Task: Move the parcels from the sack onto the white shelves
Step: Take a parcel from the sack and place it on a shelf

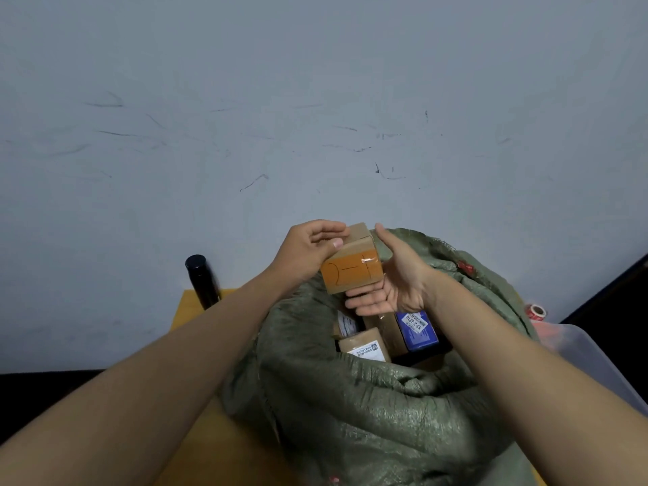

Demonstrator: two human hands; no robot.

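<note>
Parcels [364,347] fill sack [350,415]; hands [308,247] hold box [352,264].

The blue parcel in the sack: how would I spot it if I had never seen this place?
Find the big green sack standing open in the middle. Look into its mouth, just below the right hand, at the right side of the parcels inside. The blue parcel is the only blue one; its neighbours are brown cardboard, and it carries a white printed label.

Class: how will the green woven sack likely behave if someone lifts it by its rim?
The sack looks floppy: its rim lies folded and creased, so it would likely sag. With several parcels inside, it is probably bottom-heavy and may swing.
</note>
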